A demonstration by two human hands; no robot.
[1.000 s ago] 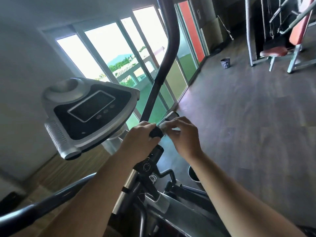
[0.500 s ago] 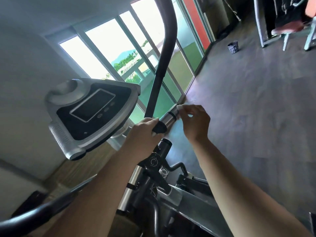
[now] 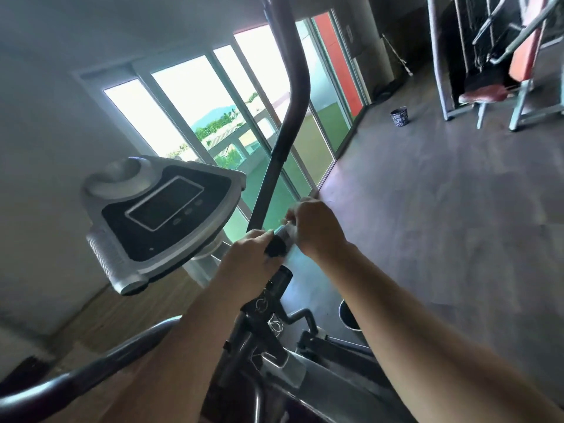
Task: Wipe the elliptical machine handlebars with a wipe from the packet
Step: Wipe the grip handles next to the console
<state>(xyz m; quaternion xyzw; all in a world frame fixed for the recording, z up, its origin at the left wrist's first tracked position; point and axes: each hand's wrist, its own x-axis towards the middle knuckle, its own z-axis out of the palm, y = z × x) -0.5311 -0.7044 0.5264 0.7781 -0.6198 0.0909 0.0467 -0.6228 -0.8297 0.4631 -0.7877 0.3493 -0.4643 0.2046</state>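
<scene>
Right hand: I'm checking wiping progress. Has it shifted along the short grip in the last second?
Yes. The right hand slid outward along the short handlebar grip, away from the left hand, then came back close to it.

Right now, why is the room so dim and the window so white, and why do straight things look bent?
Head view: the windows are blown out by daylight, leaving the console and both forearms dim; the wide lens bows the handlebar and tilts the floor; the right hand looks slightly blurred.

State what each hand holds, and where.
Left hand grips the short handlebar at its dark base; right hand wraps its silver end. Any wipe cannot be told.
</scene>
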